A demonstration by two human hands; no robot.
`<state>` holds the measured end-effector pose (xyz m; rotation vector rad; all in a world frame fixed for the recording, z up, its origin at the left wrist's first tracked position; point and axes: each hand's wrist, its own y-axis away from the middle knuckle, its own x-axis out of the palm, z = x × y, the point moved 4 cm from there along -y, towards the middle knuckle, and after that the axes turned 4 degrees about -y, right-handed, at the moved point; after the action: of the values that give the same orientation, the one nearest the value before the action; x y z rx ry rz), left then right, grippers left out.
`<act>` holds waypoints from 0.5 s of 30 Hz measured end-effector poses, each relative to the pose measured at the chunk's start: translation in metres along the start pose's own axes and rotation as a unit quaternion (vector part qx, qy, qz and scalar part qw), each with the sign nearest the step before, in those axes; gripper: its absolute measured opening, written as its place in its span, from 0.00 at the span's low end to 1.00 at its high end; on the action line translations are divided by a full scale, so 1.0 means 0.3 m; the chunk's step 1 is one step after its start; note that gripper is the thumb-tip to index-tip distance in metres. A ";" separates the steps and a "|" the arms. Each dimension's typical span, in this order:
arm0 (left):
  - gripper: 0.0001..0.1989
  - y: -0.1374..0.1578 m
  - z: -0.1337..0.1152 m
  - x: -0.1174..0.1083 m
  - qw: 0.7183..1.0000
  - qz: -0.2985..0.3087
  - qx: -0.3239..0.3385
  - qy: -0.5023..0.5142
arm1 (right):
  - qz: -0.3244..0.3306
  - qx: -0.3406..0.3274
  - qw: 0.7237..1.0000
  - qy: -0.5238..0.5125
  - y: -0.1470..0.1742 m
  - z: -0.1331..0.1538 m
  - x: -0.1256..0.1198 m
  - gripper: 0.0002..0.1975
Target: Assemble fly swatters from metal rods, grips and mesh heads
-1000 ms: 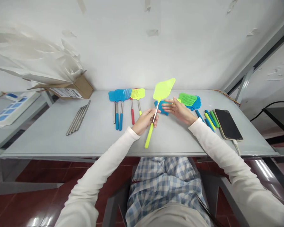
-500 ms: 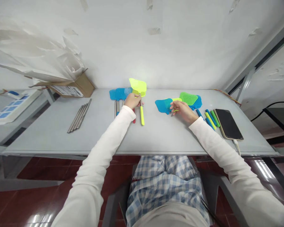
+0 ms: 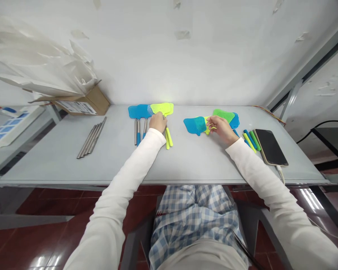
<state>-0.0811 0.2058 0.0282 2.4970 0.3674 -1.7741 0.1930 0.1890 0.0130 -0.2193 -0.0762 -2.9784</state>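
The person's left hand (image 3: 157, 122) is curling palm-down over the shafts of two yellow fly swatters (image 3: 163, 108); its fingertips are hiding underneath, so I cannot tell whether it is gripping. Those swatters are lying with heads overlapping and two yellow handles (image 3: 169, 137) sticking out below the wrist. The right hand (image 3: 222, 129) is bending its fingers halfway over a loose yellow head (image 3: 206, 129); whether they are pinching it I cannot tell.

Left of the left hand, two blue swatters (image 3: 138, 111) are lying side by side, with one bare metal tube (image 3: 135, 132) just beside them. Around the right hand, loose blue heads (image 3: 190, 125) and one green head (image 3: 223, 115) are overlapping. Farther right, five grips are showing: three blue, one yellow, one green (image 3: 255, 141). A phone (image 3: 270, 147) is resting beside them with a cable (image 3: 281, 173) plugged in.

At the table's (image 3: 115, 167) left, at least four metal tubes (image 3: 91, 139) are lying together. Behind them, white sheeting (image 3: 42, 71) is spilling over a cardboard box (image 3: 98, 100), whose inside is hidden.
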 end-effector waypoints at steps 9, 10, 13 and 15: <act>0.19 0.056 0.136 -0.092 0.995 -0.085 0.018 0.056 | -0.049 -0.223 0.793 0.565 0.021 -0.017 0.041 0.18; 0.20 0.072 0.195 -0.123 0.994 -0.093 -0.006 0.055 | -0.038 -0.226 0.773 0.592 0.027 -0.024 0.051 0.20; 0.22 0.138 0.418 -0.218 0.986 -0.108 -0.124 0.002 | 0.007 -0.222 0.737 0.638 0.044 -0.040 0.077 0.22; 0.25 0.191 0.579 -0.267 0.960 -0.121 -0.248 -0.045 | 0.021 -0.216 0.726 0.653 0.047 -0.043 0.084 0.21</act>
<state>-0.2535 0.1057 0.0395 2.0805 1.0084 -1.6029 0.1688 0.1705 0.0046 1.7331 0.7433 -2.3159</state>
